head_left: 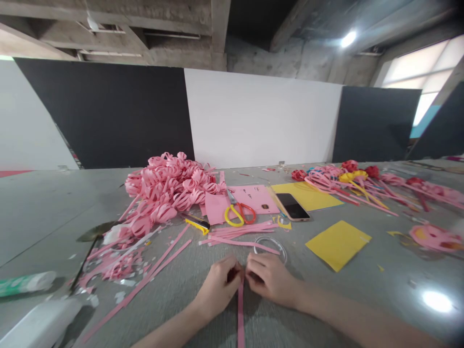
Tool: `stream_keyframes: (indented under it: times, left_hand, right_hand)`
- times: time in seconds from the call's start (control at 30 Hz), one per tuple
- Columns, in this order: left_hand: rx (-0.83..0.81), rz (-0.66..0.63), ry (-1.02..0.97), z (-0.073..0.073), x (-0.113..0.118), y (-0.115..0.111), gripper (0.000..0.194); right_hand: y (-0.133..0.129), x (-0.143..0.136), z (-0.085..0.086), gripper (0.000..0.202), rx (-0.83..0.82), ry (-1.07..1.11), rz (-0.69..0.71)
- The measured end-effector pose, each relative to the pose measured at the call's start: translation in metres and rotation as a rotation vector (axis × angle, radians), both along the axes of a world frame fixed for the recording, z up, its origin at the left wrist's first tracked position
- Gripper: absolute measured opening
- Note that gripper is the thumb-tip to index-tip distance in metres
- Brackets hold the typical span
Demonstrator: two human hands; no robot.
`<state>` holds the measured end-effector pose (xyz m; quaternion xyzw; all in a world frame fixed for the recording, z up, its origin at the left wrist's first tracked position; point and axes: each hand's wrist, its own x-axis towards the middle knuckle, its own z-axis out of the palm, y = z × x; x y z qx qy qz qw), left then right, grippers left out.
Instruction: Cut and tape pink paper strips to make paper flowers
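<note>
Low over the grey table, my left hand (220,285) and my right hand (268,276) meet, fingers pinched and tips almost touching. A narrow pink paper strip (240,316) runs from between them down to the bottom edge of the view. Its upper end is hidden by the fingers, and both hands pinch there. Just behind my right hand lies a roll of clear tape (283,252), with a pink strip across it. Several more pink strips (232,233) lie beyond my hands, near scissors (239,213) with yellow and red handles and a yellow utility knife (197,224).
Pink paper curls (170,186) are heaped at back left, with scraps in front. A green-and-white tube (27,283) and a white box (41,323) sit left. A phone (293,207), a yellow sheet (339,245) and paper flowers (329,176) lie right. Panels (264,118) stand behind.
</note>
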<state>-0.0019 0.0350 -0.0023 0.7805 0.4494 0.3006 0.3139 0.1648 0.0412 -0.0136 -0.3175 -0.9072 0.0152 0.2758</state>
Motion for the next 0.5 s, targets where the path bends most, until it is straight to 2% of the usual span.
stream_keyframes:
  times: [0.17,0.37,0.5]
  left_hand:
    - [-0.130,0.025,-0.068,-0.003,0.001,0.004,0.014]
    - [-0.181,0.037,-0.230,-0.004,-0.001,0.006,0.019]
    - [-0.372,0.107,-0.468,-0.004,-0.006,0.012,0.026]
  right_hand:
    - [0.002,-0.001,-0.006,0.014,0.129,-0.012,0.006]
    - [0.000,-0.001,-0.001,0.014,0.104,0.063,0.010]
    - [-0.004,0.000,0.002,0.013,0.080,0.109,0.054]
